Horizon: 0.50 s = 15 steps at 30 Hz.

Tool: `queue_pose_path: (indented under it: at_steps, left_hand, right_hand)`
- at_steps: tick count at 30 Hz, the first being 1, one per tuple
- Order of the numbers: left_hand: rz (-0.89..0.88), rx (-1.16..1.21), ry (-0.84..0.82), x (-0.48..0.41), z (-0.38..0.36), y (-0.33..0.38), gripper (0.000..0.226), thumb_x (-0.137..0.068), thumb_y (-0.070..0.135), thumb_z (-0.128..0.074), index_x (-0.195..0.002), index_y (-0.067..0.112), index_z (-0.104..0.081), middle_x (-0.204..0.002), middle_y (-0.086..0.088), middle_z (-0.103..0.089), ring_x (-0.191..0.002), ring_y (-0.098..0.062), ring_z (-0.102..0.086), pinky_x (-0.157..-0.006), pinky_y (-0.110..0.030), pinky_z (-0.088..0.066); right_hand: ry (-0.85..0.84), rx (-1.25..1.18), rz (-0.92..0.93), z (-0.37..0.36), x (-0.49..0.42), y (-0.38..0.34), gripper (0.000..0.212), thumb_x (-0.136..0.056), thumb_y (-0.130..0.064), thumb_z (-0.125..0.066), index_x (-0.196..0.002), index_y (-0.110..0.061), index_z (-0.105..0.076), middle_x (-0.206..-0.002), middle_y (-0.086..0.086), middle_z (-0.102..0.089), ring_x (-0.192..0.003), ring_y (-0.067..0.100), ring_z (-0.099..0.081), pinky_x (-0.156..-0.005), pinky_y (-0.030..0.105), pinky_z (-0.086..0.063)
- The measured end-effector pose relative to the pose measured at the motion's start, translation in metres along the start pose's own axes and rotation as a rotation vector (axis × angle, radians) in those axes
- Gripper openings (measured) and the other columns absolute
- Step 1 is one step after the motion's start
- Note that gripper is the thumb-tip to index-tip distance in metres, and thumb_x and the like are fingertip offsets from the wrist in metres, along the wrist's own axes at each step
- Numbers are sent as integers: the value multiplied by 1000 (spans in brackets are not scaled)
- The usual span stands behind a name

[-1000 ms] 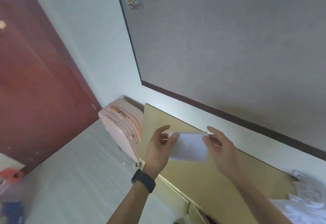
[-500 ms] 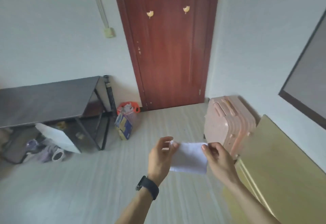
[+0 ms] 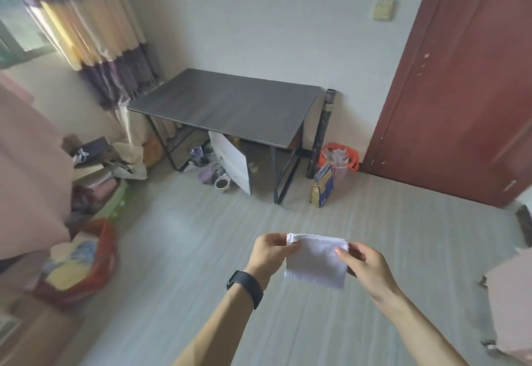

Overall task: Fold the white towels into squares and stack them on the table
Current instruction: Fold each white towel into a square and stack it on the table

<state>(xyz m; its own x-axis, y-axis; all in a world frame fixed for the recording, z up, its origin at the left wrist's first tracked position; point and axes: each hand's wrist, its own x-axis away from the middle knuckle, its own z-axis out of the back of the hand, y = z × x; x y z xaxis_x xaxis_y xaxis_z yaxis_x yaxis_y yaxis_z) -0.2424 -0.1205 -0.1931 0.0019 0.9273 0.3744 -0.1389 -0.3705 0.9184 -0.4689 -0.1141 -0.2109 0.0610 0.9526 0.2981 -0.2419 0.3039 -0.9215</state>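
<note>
Pale grey floor point(image 3: 187, 236) spreads beneath a folded white towel point(image 3: 316, 265), already a neat square, which hangs in the air well short of the dark desk point(image 3: 230, 103). The left hand point(image 3: 269, 253) and right hand point(image 3: 367, 265) each pinch an upper corner, fingers point(image 3: 342, 252) narrow on the cloth, probably so the layers do not slip apart on the way. Laying it on the desk looks like the step in hand. Right of the desk stand a red basket point(image 3: 339, 161) and a brown door point(image 3: 460, 92); left of it hangs a striped curtain point(image 3: 95, 25).
</note>
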Motion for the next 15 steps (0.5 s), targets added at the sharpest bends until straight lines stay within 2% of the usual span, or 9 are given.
queue_pose_path:
  at_steps: [2,3,5,8,10,15]
  left_hand:
    - [11,15,66,-17,31,0,13,-86,23,-75,-93,12,-77,-87,-3,-76,-79,-11,-68,-67,-22,-51]
    - [13,4,85,-26,45,-1,15,-87,28,-74,-94,15,-76,-90,-4,-77,-82,-12,-69,-71,-25,-52]
    - [6,-41,137,-45,70,1,17,-88,35,-72,-94,19,-75,-90,0,-77,-85,-9,-69,-74,-26,-52]
    - [-35,-127,301,-81,101,9,19,-88,46,-69,-94,29,-72,-86,11,-75,-83,2,-67,-70,-17,-51]
    - [-65,-138,374,-111,118,18,18,-89,47,-67,-95,30,-69,-85,13,-73,-81,4,-65,-64,-14,-46]
    - [-70,-53,535,-187,155,55,21,-95,41,-60,-94,22,-68,-81,12,-70,-76,6,-62,-61,-8,-43]
  right_hand:
    - [-75,-2,-14,-29,-26,-9,52,-71,-47,-76,-91,0,-66,-80,-1,-62,-78,12,-56,-79,36,-50]
    - [-83,-8,-9,-42,-39,-15,55,-71,-50,-75,-91,0,-65,-78,0,-62,-78,11,-56,-79,35,-49]
    - [-79,-12,25,-69,-65,-31,39,-80,-44,-75,-90,-7,-70,-80,3,-70,-77,8,-61,-79,34,-51]
    - [-84,25,109,-103,-110,-59,8,-90,-30,-71,-89,-22,-70,-84,-12,-73,-78,-2,-65,-75,20,-49]
    - [-85,55,170,-126,-148,-75,5,-92,-32,-68,-92,-27,-67,-82,-14,-72,-79,-3,-64,-74,17,-47]
    - [-101,89,283,-182,-240,-121,9,-96,-33,-60,-90,-27,-62,-76,-6,-68,-71,2,-60,-62,10,-44]
